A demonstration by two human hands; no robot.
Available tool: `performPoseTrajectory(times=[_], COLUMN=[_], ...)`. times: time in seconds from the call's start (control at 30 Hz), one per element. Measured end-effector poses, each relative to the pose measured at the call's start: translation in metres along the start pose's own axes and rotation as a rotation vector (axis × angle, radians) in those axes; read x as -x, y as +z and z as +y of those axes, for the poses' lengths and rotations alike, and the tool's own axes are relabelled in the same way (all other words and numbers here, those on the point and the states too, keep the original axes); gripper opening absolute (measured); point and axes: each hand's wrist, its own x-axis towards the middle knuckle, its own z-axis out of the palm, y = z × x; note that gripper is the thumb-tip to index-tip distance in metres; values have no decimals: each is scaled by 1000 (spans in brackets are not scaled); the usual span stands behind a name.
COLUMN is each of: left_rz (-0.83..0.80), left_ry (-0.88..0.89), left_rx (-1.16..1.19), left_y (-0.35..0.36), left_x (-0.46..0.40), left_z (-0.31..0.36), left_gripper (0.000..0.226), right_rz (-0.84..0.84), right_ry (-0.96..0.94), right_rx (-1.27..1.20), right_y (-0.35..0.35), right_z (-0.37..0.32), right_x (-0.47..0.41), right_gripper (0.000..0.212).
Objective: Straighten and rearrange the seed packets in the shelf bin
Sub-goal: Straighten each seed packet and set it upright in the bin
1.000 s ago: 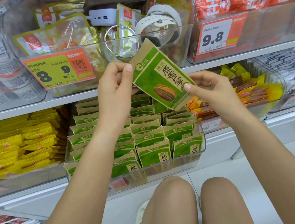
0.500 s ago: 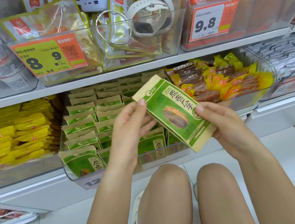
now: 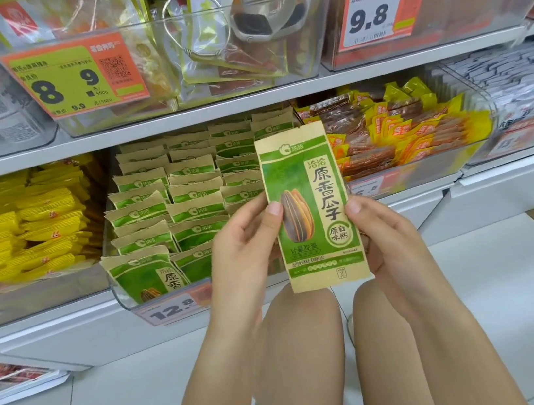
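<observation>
- shelf bin (image 3: 124, 292): rows of packets, front-left one leaning.
- seed packet (image 3: 310, 203): upright, just in front of bin's right half. Looks light, crinkly; I'd grip side edges.
- left hand (image 3: 247, 243), right hand (image 3: 383, 237): both pinching it.

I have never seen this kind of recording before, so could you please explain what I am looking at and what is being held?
There is no machine: a person wears a camera on the head, looking forward and down at their own hands. The left hand and right hand pinch one green seed packet upright by its edges, in front of a shop shelf. Behind it a clear shelf bin holds rows of matching packets. Yellow packets fill the bin to its left. The person's knees show below.
</observation>
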Motion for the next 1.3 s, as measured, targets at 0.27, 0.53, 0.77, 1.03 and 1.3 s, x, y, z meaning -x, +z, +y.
performPoseTrajectory(times=[0.27,0.53,0.77,1.03,1.3], left_rz=[82,-51,-155,-166,-243], left_ry=[80,-167,-127,-139,-127], left_rx=[-156,93,114,147,92], left_y=[10,16,18,17,14], left_x=[1,6,14,16,13], left_z=[-8,-3,-7,-8,-7], left_gripper=[18,53,36,51,51], right_rz=[-24,-120,-30,-3,12], right_ry=[-193,-339,-252,-223,-221], right_rx=[120,248,136,111,95], right_y=[10,16,21,27,24], right_z=[1,1,-13,-26,-24], right_x=[2,7,-2,0,-2], right_gripper=[31,34,46,27,25])
